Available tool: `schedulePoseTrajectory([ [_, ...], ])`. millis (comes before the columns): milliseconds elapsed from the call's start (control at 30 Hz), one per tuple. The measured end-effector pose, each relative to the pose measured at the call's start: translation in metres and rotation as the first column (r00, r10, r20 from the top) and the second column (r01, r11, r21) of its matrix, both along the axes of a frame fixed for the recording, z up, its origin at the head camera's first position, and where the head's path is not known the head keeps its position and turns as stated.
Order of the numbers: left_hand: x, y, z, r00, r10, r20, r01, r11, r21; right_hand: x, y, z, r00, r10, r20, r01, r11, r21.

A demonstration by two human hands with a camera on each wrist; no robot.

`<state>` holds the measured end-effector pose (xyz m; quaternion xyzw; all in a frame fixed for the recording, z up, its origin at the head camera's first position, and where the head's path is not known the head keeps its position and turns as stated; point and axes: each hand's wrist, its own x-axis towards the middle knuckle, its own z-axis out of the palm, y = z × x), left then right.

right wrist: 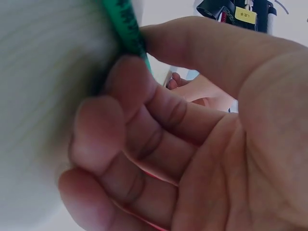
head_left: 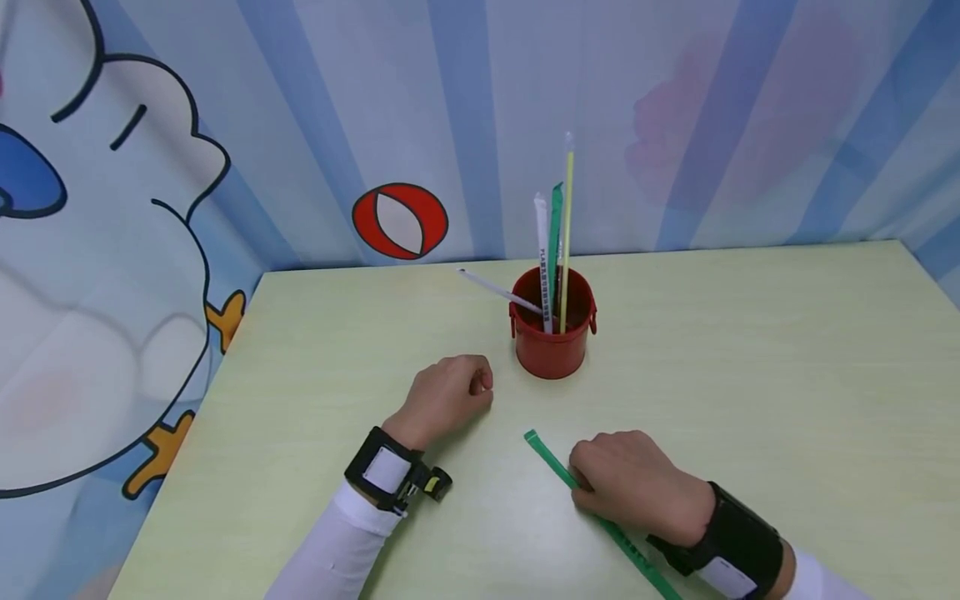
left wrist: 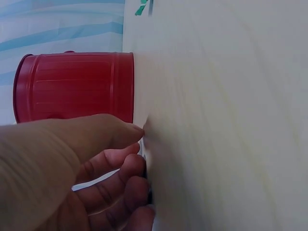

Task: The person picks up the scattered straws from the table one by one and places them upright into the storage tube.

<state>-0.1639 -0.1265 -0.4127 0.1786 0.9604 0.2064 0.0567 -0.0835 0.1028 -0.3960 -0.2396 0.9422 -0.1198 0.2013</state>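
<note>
A long green wrapped drinking straw [head_left: 628, 550] with dark print lies slantwise at the table's front. My right hand [head_left: 633, 483] pinches it between thumb and index finger, low at the tabletop. In the right wrist view the straw [right wrist: 122, 24] passes between those fingertips. My left hand [head_left: 447, 393] rests on the table, its fingers loosely curled and holding nothing. Just beyond it stands a small red bucket [head_left: 551, 354], also close to the thumb in the left wrist view. Inside the bucket are a white wrapped straw [head_left: 543, 258], a green one [head_left: 555, 229], a yellow one [head_left: 567, 233] and a thin white one [head_left: 495, 289] leaning left.
The pale wooden table [head_left: 750, 358] runs back to a blue striped backdrop [head_left: 517, 100] with cartoon prints. Small handles hang at the bucket's sides. The tall straws rise well above its rim.
</note>
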Motion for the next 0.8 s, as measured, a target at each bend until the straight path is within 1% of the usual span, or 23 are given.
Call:
schedulePoseTrajectory([
  [167,0.0,-0.001,0.0,1.0,-0.005,-0.012,0.005,1.0,0.005,-0.001,-0.001,0.003,1.0,-0.014,0.023,0.014,1.0,0.013],
  [300,0.0,-0.001,0.0,1.0,-0.002,-0.004,0.002,1.0,0.003,-0.001,0.0,0.005,1.0,-0.013,0.012,0.013,1.0,0.012],
  [500,0.0,0.0,0.0,1.0,0.002,-0.002,-0.002,1.0,0.0,-0.003,0.003,0.009,0.998,0.018,-0.057,-0.02,0.999,-0.033],
  [633,0.0,0.0,0.001,1.0,0.006,0.002,-0.006,1.0,-0.006,-0.003,0.004,0.015,0.994,0.038,-0.101,-0.046,0.996,-0.074],
  [800,0.0,0.001,0.001,1.0,0.009,0.006,-0.009,1.0,-0.004,-0.004,0.005,0.028,0.99,0.021,-0.138,-0.039,0.99,-0.133],
])
